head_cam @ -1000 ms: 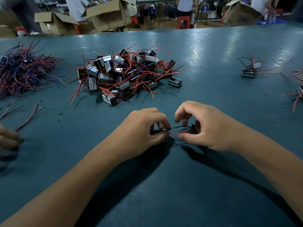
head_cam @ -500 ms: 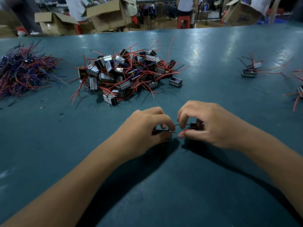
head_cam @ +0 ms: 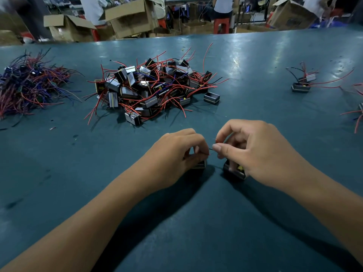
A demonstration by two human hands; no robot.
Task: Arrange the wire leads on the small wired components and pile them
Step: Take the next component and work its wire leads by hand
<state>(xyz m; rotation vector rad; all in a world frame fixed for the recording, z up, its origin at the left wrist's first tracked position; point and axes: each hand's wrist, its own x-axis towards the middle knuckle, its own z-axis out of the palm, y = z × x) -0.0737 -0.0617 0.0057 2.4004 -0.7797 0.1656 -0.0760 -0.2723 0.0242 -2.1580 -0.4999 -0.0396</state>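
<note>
On the teal table [head_cam: 196, 222], my left hand [head_cam: 180, 154] curls round a small boxy component [head_cam: 200, 164] and pinches its thin lead. My right hand [head_cam: 253, 152] pinches a red lead tip [head_cam: 216, 141] between thumb and forefinger, with a second dark component [head_cam: 234, 171] under its fingers. Most of both components is hidden by the hands. A large pile of the same components with red, black and blue leads [head_cam: 153, 89] lies beyond the hands.
A tangle of loose red and blue wires [head_cam: 29, 85] lies at the far left. Two components with long red leads [head_cam: 302, 83] sit at the right, more wires at the right edge [head_cam: 359, 112]. Cardboard boxes [head_cam: 129, 16] and people stand beyond the table.
Both hands have drawn closer together and the right hand has lifted the lead tip upward. Another person's hand and loose wires at the left edge have gone from view.
</note>
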